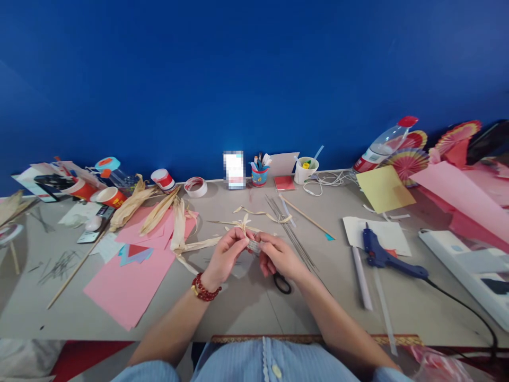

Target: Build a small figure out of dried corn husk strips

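Observation:
Above the middle of the desk, my left hand (pixel 230 252) pinches a small pale corn husk flower (pixel 245 223), its petals spreading upward past the fingertips. Close against it, my right hand (pixel 278 254) has thumb and fingers closed on a small whitish, patterned strip (pixel 253 245) just below the flower. Whether the strip is wrapped around the flower's base is hidden by my fingers. Beneath my right hand lies a black scissors handle (pixel 282 284); the blades are mostly covered. Dry corn husk strips (pixel 202 244) lie left of my left hand, and a curled husk strip (pixel 260 212) lies beyond both hands.
Pink paper sheets (pixel 131 286) lie at left, near a wooden stick (pixel 75 270). Thin wires (pixel 296 239) lie right of my hands. Farther right are a blue glue gun (pixel 382 254) with its cord and a white power strip (pixel 465 270). A pen cup (pixel 260 176) stands at the back.

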The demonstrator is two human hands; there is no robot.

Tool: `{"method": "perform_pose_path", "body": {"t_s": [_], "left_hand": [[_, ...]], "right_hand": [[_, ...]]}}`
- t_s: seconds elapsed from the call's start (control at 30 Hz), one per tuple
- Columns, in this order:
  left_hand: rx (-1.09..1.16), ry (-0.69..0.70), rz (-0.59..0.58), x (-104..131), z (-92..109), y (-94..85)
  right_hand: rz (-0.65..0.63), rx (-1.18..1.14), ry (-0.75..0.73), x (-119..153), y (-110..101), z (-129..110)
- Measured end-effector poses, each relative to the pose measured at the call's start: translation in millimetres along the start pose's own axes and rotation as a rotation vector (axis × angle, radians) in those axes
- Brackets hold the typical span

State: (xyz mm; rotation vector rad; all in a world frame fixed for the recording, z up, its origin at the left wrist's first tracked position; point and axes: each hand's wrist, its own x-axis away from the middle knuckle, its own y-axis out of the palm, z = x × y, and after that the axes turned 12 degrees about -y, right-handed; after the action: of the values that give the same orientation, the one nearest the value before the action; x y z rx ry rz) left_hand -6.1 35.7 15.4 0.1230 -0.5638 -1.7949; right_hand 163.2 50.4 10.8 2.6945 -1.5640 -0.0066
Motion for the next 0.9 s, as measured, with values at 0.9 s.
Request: {"method": "perform_pose_path", "body": {"t_s": [0.9], "left_hand": [[-0.007,0.011,0.020,1.0,-1.0,1.4]], "right_hand": [[0.059,0.150,-0.042,3.9,4.1,1.0]]}}
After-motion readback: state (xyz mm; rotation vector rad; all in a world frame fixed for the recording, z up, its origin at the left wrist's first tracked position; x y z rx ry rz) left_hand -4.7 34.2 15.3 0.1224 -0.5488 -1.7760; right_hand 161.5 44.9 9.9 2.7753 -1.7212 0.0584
